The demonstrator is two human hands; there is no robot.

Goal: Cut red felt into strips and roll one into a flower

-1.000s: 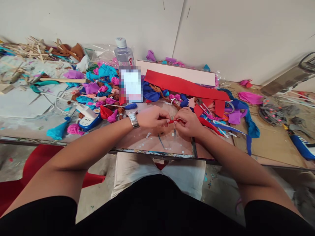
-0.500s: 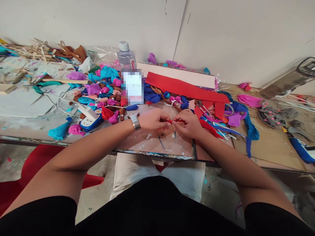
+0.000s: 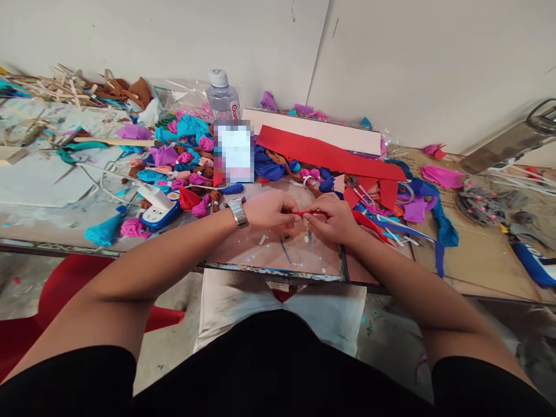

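Note:
Between my two hands a narrow red strip (image 3: pixel 299 214), crepe paper or cloth, is stretched just above the table. My left hand (image 3: pixel 271 209), a metal watch (image 3: pixel 237 212) at its wrist, pinches the strip's left end between thumb and fingertips. Close beside it, my right hand (image 3: pixel 333 219) grips the strip with thumb and forefinger. A wider red tail (image 3: pixel 372 226) comes out past the right hand's far side; whether it is the same piece is hidden by the hand. Small white scraps lie on the table under my hands.
Crumpled colored pieces (image 3: pixel 174 168) spread to the left, around a power strip (image 3: pixel 161 215). Behind my hands stand a phone (image 3: pixel 234 152) with blurred screen and a bottle (image 3: pixel 222 98). A broad red sheet (image 3: pixel 325 153), scissors (image 3: pixel 360 190) and cardboard (image 3: pixel 486 249) lie to the right.
My fingertips have shifted slightly, and a little more of the red strip shows between them. Both hands stay in nearly the same place, still gripping it.

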